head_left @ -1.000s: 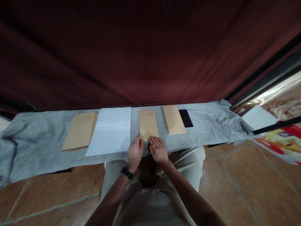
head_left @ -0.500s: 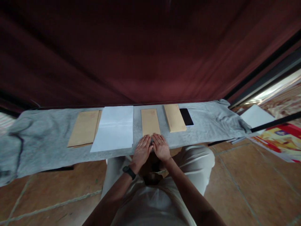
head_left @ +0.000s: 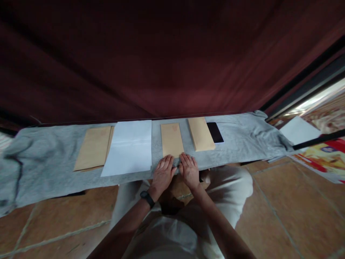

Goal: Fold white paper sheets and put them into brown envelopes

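Observation:
A single brown envelope [head_left: 172, 139] lies flat on the grey cloth in front of me. My left hand [head_left: 163, 172] rests palm down at its near left corner, fingers stretched out. At the near right corner lies my right hand [head_left: 189, 170], also flat, with its fingertips on the envelope's edge. Neither hand grips anything. Left of the envelope is a stack of white paper [head_left: 129, 147]. To its right sits a thick stack of brown envelopes [head_left: 201, 134], slightly turned.
Larger brown envelopes [head_left: 93, 149] lie left of the paper. A dark-screened phone [head_left: 215, 132] is beside the right stack. Grey cloth [head_left: 239, 140] covers the narrow table, with a dark red curtain [head_left: 172, 72] behind. A red and yellow box [head_left: 326, 158] stands low at the right.
My hands have moved apart, the right one shifting a little to the right along the envelope's near edge. The envelope stays in place, and the view has shifted slightly.

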Demonstrator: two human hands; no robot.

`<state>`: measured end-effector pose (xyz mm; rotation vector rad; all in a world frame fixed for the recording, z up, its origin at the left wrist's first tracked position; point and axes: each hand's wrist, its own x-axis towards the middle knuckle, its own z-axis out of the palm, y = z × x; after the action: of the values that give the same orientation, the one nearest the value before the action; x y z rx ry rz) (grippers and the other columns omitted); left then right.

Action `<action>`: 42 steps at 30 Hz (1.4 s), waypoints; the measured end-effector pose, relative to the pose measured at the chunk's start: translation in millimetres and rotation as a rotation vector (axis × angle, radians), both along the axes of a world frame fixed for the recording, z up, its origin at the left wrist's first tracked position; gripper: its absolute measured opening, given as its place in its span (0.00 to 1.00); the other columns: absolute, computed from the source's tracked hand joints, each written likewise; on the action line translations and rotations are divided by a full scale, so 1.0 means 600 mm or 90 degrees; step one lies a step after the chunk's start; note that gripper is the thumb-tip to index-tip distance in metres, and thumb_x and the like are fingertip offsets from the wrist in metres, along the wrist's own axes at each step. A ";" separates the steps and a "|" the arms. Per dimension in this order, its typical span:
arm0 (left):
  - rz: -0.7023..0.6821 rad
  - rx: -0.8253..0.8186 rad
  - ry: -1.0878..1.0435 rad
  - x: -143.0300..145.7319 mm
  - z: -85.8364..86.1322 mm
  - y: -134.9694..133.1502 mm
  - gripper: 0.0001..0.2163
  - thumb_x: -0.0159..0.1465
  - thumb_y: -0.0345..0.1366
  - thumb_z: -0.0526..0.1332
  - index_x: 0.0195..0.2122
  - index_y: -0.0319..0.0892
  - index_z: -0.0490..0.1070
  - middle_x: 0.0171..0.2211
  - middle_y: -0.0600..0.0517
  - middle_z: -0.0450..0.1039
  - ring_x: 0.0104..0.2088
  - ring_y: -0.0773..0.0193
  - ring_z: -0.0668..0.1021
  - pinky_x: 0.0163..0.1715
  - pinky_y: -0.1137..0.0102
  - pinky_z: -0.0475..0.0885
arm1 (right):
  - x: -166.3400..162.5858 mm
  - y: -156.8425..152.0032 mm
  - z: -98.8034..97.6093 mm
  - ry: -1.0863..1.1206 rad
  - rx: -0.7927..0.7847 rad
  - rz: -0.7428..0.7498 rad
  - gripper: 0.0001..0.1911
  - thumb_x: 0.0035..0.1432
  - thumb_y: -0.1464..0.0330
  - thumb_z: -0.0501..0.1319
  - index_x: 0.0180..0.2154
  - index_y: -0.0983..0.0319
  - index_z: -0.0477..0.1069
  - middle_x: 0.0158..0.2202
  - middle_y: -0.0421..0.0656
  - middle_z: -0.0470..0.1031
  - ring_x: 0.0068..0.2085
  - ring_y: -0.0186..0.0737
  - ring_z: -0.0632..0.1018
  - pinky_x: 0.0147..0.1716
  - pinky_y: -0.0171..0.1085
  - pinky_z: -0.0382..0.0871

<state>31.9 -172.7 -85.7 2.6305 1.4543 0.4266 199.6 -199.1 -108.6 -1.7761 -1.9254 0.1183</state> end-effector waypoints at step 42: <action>0.056 0.028 0.059 -0.006 -0.011 -0.011 0.26 0.74 0.44 0.49 0.68 0.33 0.61 0.69 0.40 0.60 0.71 0.54 0.60 0.70 0.55 0.57 | 0.041 0.020 0.031 -0.079 -0.088 0.145 0.27 0.70 0.64 0.54 0.67 0.67 0.62 0.68 0.52 0.65 0.66 0.48 0.69 0.68 0.50 0.59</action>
<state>28.3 -179.2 -92.1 2.6612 1.6123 0.3524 224.4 -187.1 -89.9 -1.6780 -2.2553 0.2304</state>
